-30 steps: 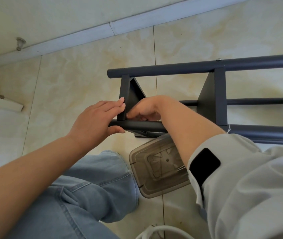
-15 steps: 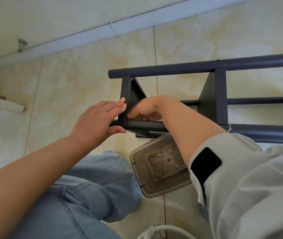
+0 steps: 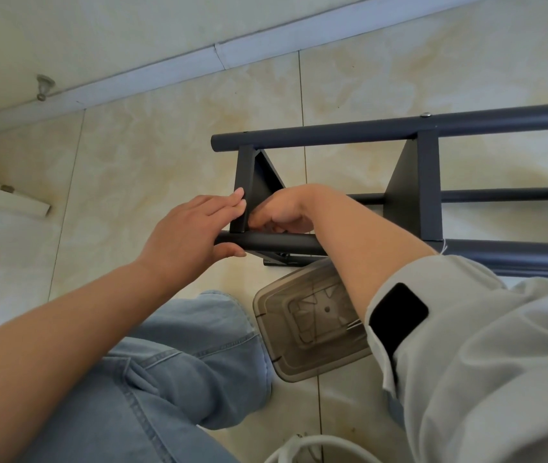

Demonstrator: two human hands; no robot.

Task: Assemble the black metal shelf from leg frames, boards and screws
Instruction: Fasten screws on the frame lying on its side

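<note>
The black metal shelf [image 3: 416,128] lies on its side on the tiled floor, its round leg tubes running left to right. Two black boards stand between the tubes: an end board [image 3: 261,182] and a second board [image 3: 414,192]. My left hand [image 3: 189,235] grips the end of the near leg tube [image 3: 282,243], thumb under it and straight fingers against the end board's edge. My right hand [image 3: 282,212] is curled behind that board, just above the near tube; what its fingertips hold is hidden.
A translucent grey plastic box [image 3: 302,325] lies on the floor under my right forearm. My knee in blue jeans [image 3: 182,362] is at the bottom left. A white baseboard [image 3: 165,75] runs along the wall, with a door stopper [image 3: 43,86] at the left.
Both hands stay at the same corner of the shelf. Only the view has shifted slightly.
</note>
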